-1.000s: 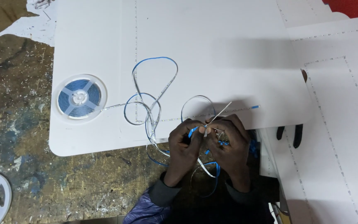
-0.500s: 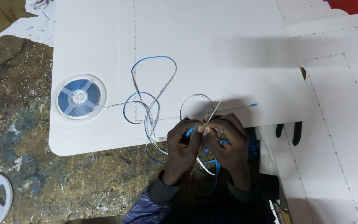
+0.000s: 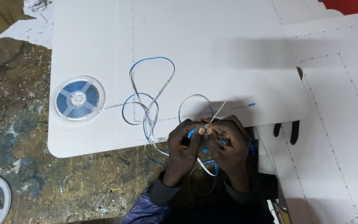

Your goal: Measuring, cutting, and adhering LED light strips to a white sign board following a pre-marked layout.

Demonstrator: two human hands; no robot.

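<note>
Hands [image 3: 206, 143] pinching thin glossy strip [image 3: 152, 89]

A thin, flexible strip [image 3: 152, 85], looking like glossy plastic in blue and white, is looping across a smooth, matt white board [image 3: 212, 49] that appears to be card or foam sheet. A glossy white plastic reel [image 3: 78, 98] is lying on the board. Beneath, the rough, paint-spattered desk [image 3: 17, 124] is showing a worn, dull finish. Dark ribbed cloth cuffs [image 3: 162, 193] are covering the wrists.
</note>
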